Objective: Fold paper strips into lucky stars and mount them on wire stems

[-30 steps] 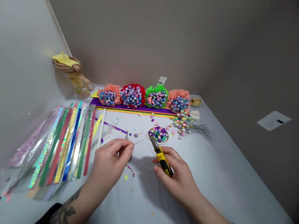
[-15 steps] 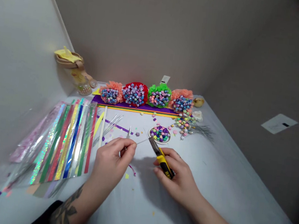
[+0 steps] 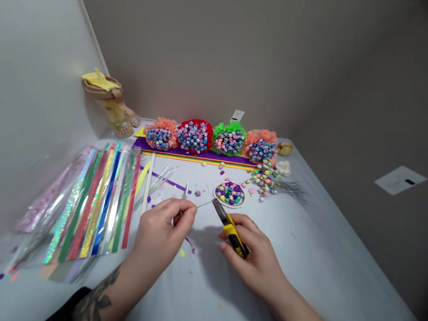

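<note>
Between thumb and forefinger, my left hand pinches a thin wire. The wire's far end meets the jaw tips of a pair of pliers with yellow and black handles. My right hand is wrapped round those handles, jaws pointing up and left. A pointed metal tip shows just behind my left fingers; the rest of it is hidden. Beyond the pliers stands a round dish of small folded paper stars.
Four star bouquets in crepe paper, one of them red, line the back. Packets of shiny paper strips lie at left. Star stems with wires lie at right. A glass jar stands at back left. Paper scraps are scattered about.
Both hands hold almost the same pose, with the wire at the plier tips. The whole view has shifted very slightly.
</note>
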`<state>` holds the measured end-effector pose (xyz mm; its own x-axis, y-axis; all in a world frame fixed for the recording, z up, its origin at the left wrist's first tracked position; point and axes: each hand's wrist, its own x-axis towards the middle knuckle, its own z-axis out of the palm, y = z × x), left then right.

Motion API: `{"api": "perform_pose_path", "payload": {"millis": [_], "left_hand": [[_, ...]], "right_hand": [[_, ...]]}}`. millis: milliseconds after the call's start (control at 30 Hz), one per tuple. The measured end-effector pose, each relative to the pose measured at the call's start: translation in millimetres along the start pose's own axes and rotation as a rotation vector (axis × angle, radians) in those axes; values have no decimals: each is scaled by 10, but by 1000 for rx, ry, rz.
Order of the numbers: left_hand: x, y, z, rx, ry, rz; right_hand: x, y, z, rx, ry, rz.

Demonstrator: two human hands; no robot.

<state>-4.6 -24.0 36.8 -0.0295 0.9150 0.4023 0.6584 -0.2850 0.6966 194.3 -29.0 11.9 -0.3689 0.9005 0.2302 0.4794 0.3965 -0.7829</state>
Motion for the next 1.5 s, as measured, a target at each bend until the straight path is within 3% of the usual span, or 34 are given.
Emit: {"api": "perform_pose_path", "payload": {"millis": [567,767,900,1000,1133,1233,1333,1500], "left_hand": [[-11,-15,9,1,-21,-19],[2,-8,11,-57,-27,-63],[15,-15,-5,-216,-72,-178],[11,-40,-6,-357,-114,-246],[-4,-46,0,-463,-141,-246],[-16,-34,1,-454,-126,-207],[-27,-18,-7,-349,-53,-142],[-43,27,-36,-138,78,18]], "right_hand": [[1,19,20,31,-13,16],[5,9,8,148,-46,76],[9,1,-28,380,-124,138],[-22,0,-30,695,-242,208],[-82,4,33,1206,-454,360],[-91,9,66,1346,-518,382],[-68,12,38,1095,-387,277],[-52,34,-25,261,77,5]]}}
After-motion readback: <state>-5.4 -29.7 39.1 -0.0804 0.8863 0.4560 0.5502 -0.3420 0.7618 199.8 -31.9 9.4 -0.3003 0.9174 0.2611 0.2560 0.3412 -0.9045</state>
